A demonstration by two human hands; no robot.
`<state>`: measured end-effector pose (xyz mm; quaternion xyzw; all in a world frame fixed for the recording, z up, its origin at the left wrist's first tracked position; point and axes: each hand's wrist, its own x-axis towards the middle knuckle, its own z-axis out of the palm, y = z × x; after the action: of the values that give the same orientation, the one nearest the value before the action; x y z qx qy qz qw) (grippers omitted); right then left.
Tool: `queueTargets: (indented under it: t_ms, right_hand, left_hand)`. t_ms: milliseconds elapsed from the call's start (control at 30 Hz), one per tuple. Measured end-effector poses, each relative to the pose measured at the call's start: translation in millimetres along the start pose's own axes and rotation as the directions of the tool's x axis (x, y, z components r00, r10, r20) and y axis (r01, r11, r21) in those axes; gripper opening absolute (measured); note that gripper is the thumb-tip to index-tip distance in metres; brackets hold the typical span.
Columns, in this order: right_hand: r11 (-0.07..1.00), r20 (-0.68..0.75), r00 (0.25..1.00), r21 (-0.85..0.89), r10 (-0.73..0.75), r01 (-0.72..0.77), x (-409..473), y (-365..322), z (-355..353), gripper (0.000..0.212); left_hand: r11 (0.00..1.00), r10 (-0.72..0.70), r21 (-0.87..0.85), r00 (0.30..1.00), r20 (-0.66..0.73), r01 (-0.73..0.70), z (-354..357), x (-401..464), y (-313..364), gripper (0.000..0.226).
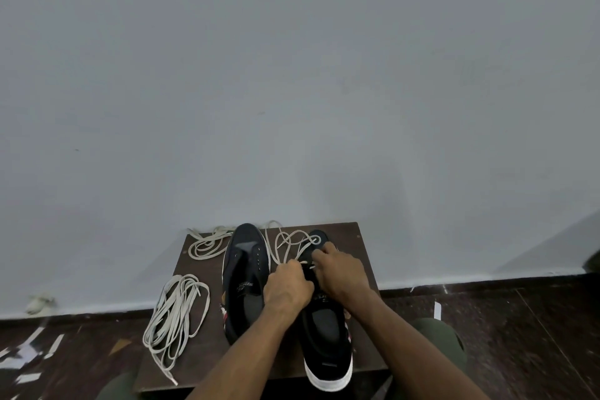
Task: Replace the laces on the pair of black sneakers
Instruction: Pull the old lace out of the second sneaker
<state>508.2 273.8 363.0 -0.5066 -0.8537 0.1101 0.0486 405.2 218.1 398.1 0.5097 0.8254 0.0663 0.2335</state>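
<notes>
Head view shows two black sneakers on a small dark table (354,237) against a grey wall (292,75), toes pointing far. Left shoe (246,269) lies in the table's middle with bare eyelets and no lace; right shoe (324,334) sits just beside it on the right, its white-soled heel overhanging the near edge. Three lots of pale lace can be counted: a long coil (177,315) on the table's left side, with part hanging off the left edge; a smaller bundle (207,245) at the far left corner; and a working lace (289,242) looping between the two toes and across the right shoe's toe. How many separate laces make up the coil or the bundle cannot be told. Both hands meet over the right shoe's eyelets and hide most of its tongue and lacing; only short white bits of lace show between them. Left hand (287,287) is curled closed, fingers pinching the lace at the shoe's left eyelet row, knuckles touching the left shoe's side. Right hand (341,273) is also closed, fingertips pressed down at the right eyelet row and gripping a lace end, its index finger reaching toward the toe. Printing on both tongues is too blurred to read. Green-clad knees are cut off at the near edge, and white scraps (29,354) lie on the dark floor (519,334) at the left
</notes>
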Motion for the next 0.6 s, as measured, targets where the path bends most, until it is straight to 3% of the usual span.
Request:
queueTargets:
  t_ms: [67, 100, 133, 167, 200, 233, 267, 333, 400, 433, 500, 600]
  right_hand:
    - [0.962, -0.075, 0.979, 0.212, 0.192, -0.173, 0.7, 5.7, 3.1, 0.015]
    - [0.852, -0.076, 0.926, 0.425, 0.37, -0.305, 0.9, 11.1, 3.7, 0.015]
    - [0.626, 0.01, 0.839, 0.66, 0.544, -0.414, 0.5, 16.9, 3.2, 0.015]
    - [0.334, 0.147, 0.754, 0.831, 0.64, -0.445, -0.4, 23.3, 2.6, 0.014]
    - [0.106, 0.253, 0.699, 0.898, 0.669, -0.427, -1.2, 29.4, 2.9, 0.014]
    - [0.027, 0.305, 0.688, 0.904, 0.658, -0.427, -1.6, 34.4, 3.5, 0.015]
    - [0.074, 0.299, 0.712, 0.894, 0.635, -0.441, -2.2, 35.8, 2.7, 0.017]
    - [0.397, 0.154, 0.807, 0.808, 0.57, -0.435, -1.0, 35.7, -0.5, 0.026]
    - [0.746, 0.0, 0.922, 0.587, 0.388, -0.314, 2.7, 32.9, -4.1, 0.034]
    - [0.856, -0.031, 0.963, 0.466, 0.269, -0.224, 4.4, 30.4, -5.8, 0.034]
    - [0.972, -0.002, 0.998, 0.226, 0.061, -0.059, 8.4, 23.6, -2.8, 0.029]
    - [0.999, 0.019, 0.999, 0.019, -0.046, 0.045, 14.1, 15.0, -0.4, 0.026]
  left_hand:
    - [0.999, -0.029, -0.028, 1.0, 0.004, 0.029, 0.5, 1.3, -3.0, 0.033]
    - [0.999, -0.034, -0.04, 0.999, 0.006, 0.035, 0.2, 1.9, -3.7, 0.033]
    - [0.998, -0.037, -0.051, 0.999, 0.01, 0.038, 0.2, 2.3, -3.9, 0.033]
    - [0.997, -0.04, -0.061, 0.999, 0.015, 0.041, 0.5, 2.5, -4.1, 0.032]
    - [0.997, -0.042, -0.067, 0.999, 0.018, 0.043, 0.7, 2.6, -3.8, 0.031]
    - [0.997, -0.043, -0.068, 0.999, 0.018, 0.045, 0.8, 3.0, -3.8, 0.03]
    - [0.996, -0.047, -0.071, 0.999, 0.018, 0.048, 0.7, 2.7, -4.0, 0.03]
    - [0.995, -0.052, -0.079, 0.999, 0.016, 0.053, 0.8, 3.5, -4.6, 0.031]
    - [0.996, -0.055, -0.074, 0.998, 0.012, 0.055, 1.4, 3.2, -4.9, 0.031]
    - [0.996, -0.055, -0.068, 0.998, 0.009, 0.055, 1.4, 2.4, -4.6, 0.031]
    - [0.997, -0.05, -0.054, 0.999, 0.006, 0.05, 1.1, 1.5, -3.8, 0.031]
    - [0.999, -0.042, -0.033, 0.999, 0.006, 0.042, 1.3, 0.9, -2.9, 0.032]
